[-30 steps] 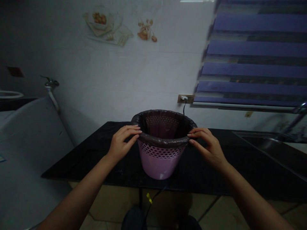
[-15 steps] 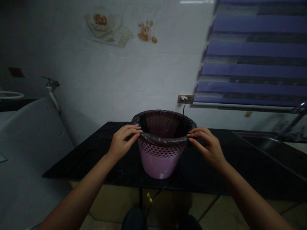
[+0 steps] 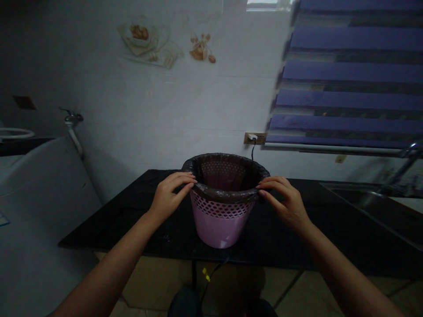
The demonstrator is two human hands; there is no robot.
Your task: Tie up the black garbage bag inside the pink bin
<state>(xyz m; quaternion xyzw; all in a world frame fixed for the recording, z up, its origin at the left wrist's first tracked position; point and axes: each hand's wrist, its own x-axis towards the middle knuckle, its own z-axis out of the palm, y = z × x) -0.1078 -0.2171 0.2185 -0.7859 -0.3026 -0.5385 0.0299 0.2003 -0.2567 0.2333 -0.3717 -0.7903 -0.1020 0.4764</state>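
A pink plastic waste bin (image 3: 218,226) with a band of holes below its rim stands upright on the black countertop (image 3: 132,220). A dark bin bag (image 3: 228,196) lines it, its edge folded outward over the rim. My left hand (image 3: 172,193) pinches the bag at the rim's left front, fingers on top and thumb below. On the right front, my right hand (image 3: 282,200) grips the bag's folded edge the same way. The bin's mouth is open, and its holed inner wall shows through the thin bag.
To the right is a sink (image 3: 360,193) with a metal faucet (image 3: 401,165). A plug with a black cable sits in the wall socket (image 3: 254,138) behind the bin. At left stands a pale appliance (image 3: 49,189) beneath a wall tap (image 3: 72,116). A yellow-tagged cable (image 3: 206,274) hangs in front.
Both hands stay at the rim with almost no movement. The whole view has shifted slightly, so the wall and window blind sit a little lower.
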